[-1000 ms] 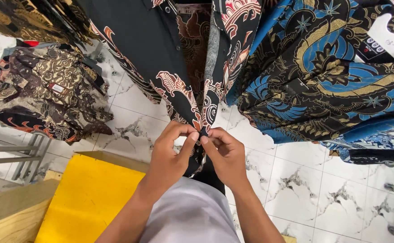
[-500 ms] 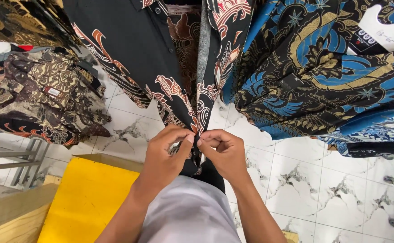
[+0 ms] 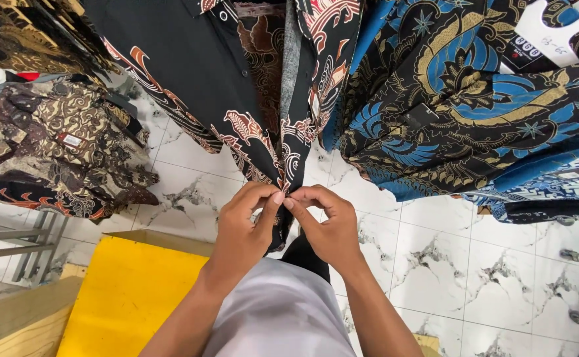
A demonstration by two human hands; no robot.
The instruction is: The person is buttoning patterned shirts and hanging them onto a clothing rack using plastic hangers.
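Both hands have risen, left hand [image 3: 243, 228] and right hand [image 3: 326, 228] pinching black shirt [image 3: 223, 79] hem.

A clothing shop was shown. Patterned shirts were hung closely together above a white marble-tiled floor [image 3: 455, 264], among them a black shirt [image 3: 190, 73]. To its right a blue shirt [image 3: 461, 99] was displayed on a white hanger [image 3: 554, 30]; to its left brown shirts [image 3: 58, 152] were racked.

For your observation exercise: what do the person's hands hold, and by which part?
Both hands, left hand and right hand, pinch the black patterned shirt at the bottom of its front opening, fingers meeting at the hem.
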